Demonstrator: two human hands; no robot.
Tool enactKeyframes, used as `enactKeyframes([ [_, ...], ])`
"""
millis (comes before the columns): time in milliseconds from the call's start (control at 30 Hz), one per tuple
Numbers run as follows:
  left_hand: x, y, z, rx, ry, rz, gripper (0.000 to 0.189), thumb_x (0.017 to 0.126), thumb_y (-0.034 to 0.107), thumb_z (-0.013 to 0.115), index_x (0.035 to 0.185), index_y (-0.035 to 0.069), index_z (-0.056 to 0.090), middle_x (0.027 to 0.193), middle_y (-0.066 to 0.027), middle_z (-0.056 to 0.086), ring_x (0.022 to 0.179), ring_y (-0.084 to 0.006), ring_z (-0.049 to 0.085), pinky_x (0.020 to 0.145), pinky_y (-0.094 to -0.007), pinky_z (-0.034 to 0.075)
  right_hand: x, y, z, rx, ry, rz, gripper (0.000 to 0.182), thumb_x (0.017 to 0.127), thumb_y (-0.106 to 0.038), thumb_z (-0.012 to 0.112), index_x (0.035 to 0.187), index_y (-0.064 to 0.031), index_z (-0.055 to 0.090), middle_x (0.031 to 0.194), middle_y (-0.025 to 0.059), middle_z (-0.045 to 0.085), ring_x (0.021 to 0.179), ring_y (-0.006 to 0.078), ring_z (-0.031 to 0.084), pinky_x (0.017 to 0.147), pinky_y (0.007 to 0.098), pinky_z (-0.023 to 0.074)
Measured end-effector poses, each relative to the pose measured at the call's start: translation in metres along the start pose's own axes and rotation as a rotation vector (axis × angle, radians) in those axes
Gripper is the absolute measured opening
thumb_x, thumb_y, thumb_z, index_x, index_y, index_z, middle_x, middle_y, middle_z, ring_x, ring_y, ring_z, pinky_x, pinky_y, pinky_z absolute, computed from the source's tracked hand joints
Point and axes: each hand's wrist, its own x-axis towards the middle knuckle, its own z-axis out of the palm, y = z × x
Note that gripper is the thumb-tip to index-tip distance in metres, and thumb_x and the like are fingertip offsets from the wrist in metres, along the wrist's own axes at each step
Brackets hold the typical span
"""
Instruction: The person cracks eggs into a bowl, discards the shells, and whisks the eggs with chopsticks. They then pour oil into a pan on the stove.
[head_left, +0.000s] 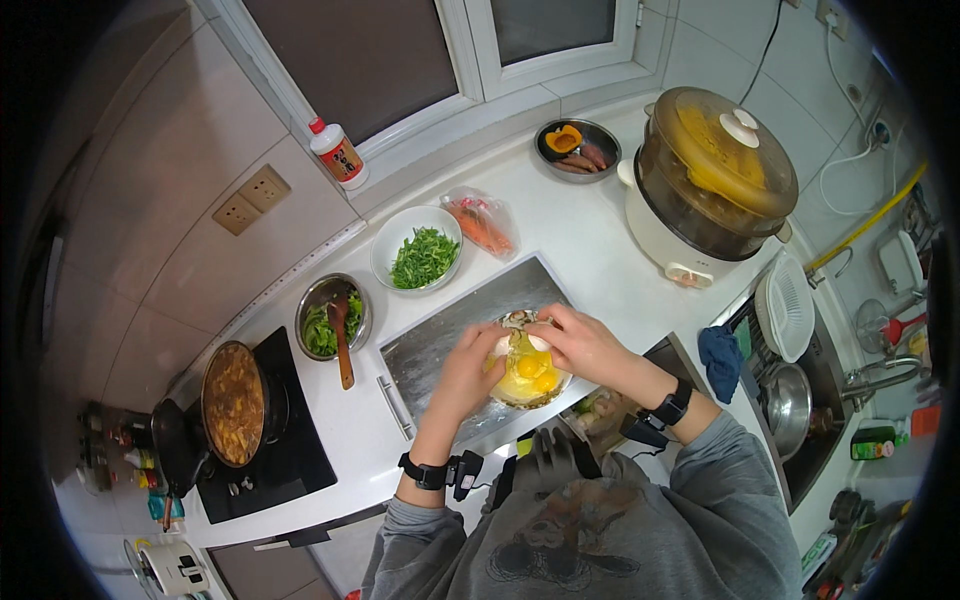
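Both of my hands meet over a bowl with raw eggs (530, 379), which rests at the near right edge of a metal board (472, 330). My left hand (472, 367) grips one side of a cracked eggshell (502, 346), its thumb and fingers on the shell. The other side of the shell is pinched by my right hand (574, 341). Clear egg white hangs from between the shell parts into the bowl, where yellow yolks lie. The bowl's far rim is partly hidden by my fingers.
Beyond the board stand a white bowl of chopped greens (424, 255) and a bagged carrot-coloured food (484, 225). Left are a steel bowl with a wooden spatula (343, 345) and a full pan (235, 405) on the cooktop. A steamer (705, 187) and sink (817, 435) stand right.
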Motion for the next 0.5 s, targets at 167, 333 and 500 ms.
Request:
enactKeyframes([
  [167,0.003,0.03,-0.019,0.038,0.169,0.145,0.04,0.076,0.0,0.066,0.115,0.005,0.057,0.116,-0.0128,0.053,0.104,-0.0259,0.056,0.084,-0.0321,0.049,0.014,-0.032,-0.037,-0.14,0.094,-0.054,0.049,0.067,0.001,0.063,0.114,-0.0084,0.056,0.106,0.0112,0.051,0.095,0.0276,0.056,0.079,0.0363,0.0485],
  [333,0.002,0.025,-0.013,-0.02,0.207,0.098,0.044,0.076,-0.001,0.066,0.118,0.006,0.055,0.114,-0.0127,0.052,0.101,-0.0272,0.056,0.085,-0.0329,0.049,0.015,-0.038,-0.035,-0.098,0.229,-0.025,0.048,0.067,-0.001,0.065,0.113,-0.0085,0.056,0.102,0.0094,0.053,0.092,0.0271,0.056,0.078,0.0363,0.0485],
  [500,-0.015,-0.034,0.032,0.078,-0.095,-0.042,0.043,0.075,0.0,0.062,0.117,0.007,0.055,0.112,-0.0142,0.05,0.1,-0.0324,0.055,0.085,-0.0373,0.047,-0.023,0.017,0.043,-0.259,-0.155,0.213,0.042,0.068,-0.005,0.066,0.108,-0.0078,0.056,0.095,0.0107,0.058,0.093,0.0293,0.057,0.078,0.0392,0.0481],
])
